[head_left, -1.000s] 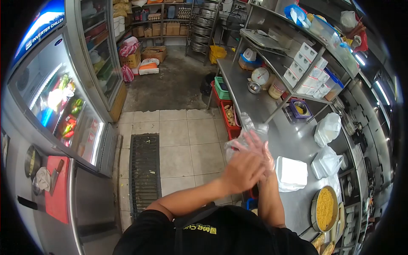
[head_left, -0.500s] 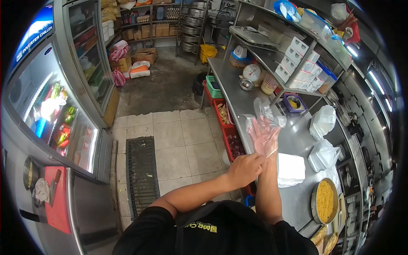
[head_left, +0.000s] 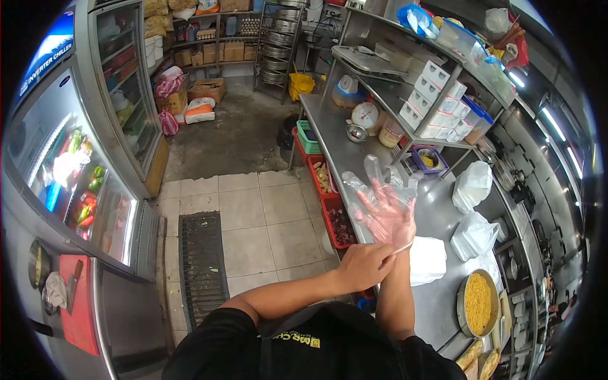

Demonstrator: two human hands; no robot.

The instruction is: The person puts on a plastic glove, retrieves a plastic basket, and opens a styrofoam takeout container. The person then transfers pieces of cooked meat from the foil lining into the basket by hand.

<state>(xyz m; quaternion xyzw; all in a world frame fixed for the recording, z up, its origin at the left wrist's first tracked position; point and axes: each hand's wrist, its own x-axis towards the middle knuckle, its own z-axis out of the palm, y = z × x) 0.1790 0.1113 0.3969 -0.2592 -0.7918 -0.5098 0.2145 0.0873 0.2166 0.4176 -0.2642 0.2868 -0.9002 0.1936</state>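
Observation:
A clear disposable plastic glove (head_left: 372, 168) covers my right hand (head_left: 391, 218), its loose fingertips sticking out past my fingers. That hand is open, fingers spread, palm showing, above the steel table edge. My left hand (head_left: 366, 265) is closed in a pinch on the glove's cuff at my right wrist. Just beside the right wrist, white stacked sheets or boxes (head_left: 428, 261) lie on the steel table (head_left: 437, 206). Farther right stand two white plastic bags, a nearer one (head_left: 474, 235) and a farther one (head_left: 472, 185).
A round pan of yellow noodles (head_left: 478, 304) sits at the table's near right. Red crates (head_left: 338, 221) stand below the table's left edge. A scale (head_left: 365, 116), a metal bowl (head_left: 356, 133) and a shelf of white boxes are farther back. Left are a lit chiller and a red cutting board (head_left: 77, 304).
My right hand has pushed deeper into the glove, and its fingers have spread wider. My left hand keeps its pinch at the cuff. The view has shifted slightly.

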